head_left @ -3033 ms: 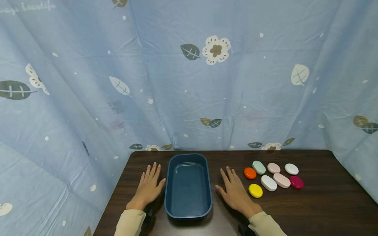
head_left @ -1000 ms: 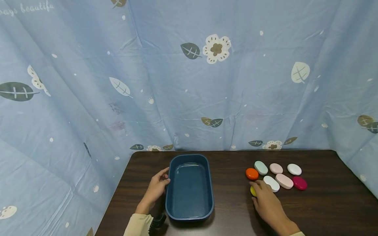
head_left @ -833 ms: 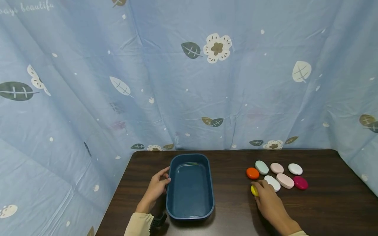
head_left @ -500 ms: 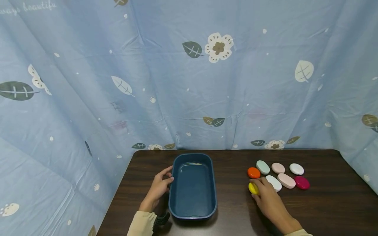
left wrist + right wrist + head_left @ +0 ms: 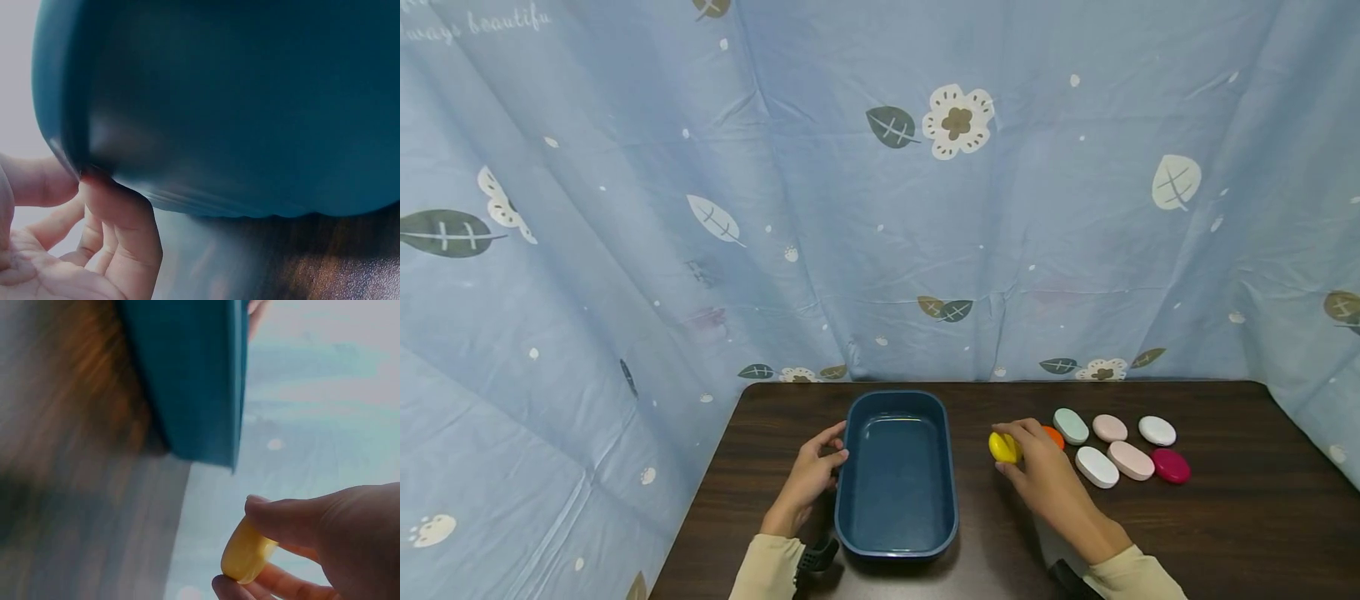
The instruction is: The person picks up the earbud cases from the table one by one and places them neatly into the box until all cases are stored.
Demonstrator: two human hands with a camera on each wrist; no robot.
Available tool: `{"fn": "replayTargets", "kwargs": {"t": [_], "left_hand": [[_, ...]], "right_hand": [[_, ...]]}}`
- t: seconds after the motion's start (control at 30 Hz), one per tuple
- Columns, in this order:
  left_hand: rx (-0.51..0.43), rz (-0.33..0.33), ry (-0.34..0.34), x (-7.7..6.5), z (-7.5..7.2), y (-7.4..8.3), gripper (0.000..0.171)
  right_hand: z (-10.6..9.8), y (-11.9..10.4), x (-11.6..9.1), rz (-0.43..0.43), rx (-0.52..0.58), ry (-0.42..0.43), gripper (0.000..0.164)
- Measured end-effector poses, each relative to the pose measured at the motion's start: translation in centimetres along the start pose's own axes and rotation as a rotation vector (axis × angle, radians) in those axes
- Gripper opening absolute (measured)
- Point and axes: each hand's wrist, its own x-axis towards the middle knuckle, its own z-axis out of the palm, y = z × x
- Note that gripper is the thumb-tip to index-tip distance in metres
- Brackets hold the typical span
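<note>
My right hand (image 5: pixel 1048 475) pinches a yellow, oval bar of soap (image 5: pixel 1004 447) between thumb and fingers, raised off the table to the right of a deep blue rectangular tray (image 5: pixel 897 555). The right wrist view shows the yellow soap (image 5: pixel 249 553) on edge in the fingertips, with the tray's outer wall (image 5: pixel 187 375) beyond it. At the tray's left side, my left hand (image 5: pixel 805 483) grips the rim. Up close in the left wrist view, its thumb and a finger (image 5: pixel 128 231) pinch the tray's rim (image 5: pixel 56 119). The tray has nothing inside.
Right of my right hand lie several oval soaps: an orange one (image 5: pixel 1055 437) partly hidden by the hand, a mint one (image 5: pixel 1071 426), white ones, pale pink ones and a magenta one (image 5: pixel 1171 466). A blue patterned curtain (image 5: pixel 850 208) hangs behind the dark wooden table (image 5: pixel 1240 533).
From lying flat on the table, my hands have come to the tray's rim and the yellow soap. The right hand has lifted the soap and carried it left towards the tray.
</note>
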Motion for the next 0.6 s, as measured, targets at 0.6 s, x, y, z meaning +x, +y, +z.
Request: {"fn": "replayTargets", "kwargs": {"t": [0.6], "left_hand": [[-0.038,-0.025,-0.021,0.1,-0.2,0.1,0.050]], "right_hand": [[2.7,-6.0,5.7,0.020,0.166,-0.120,0.048]]}}
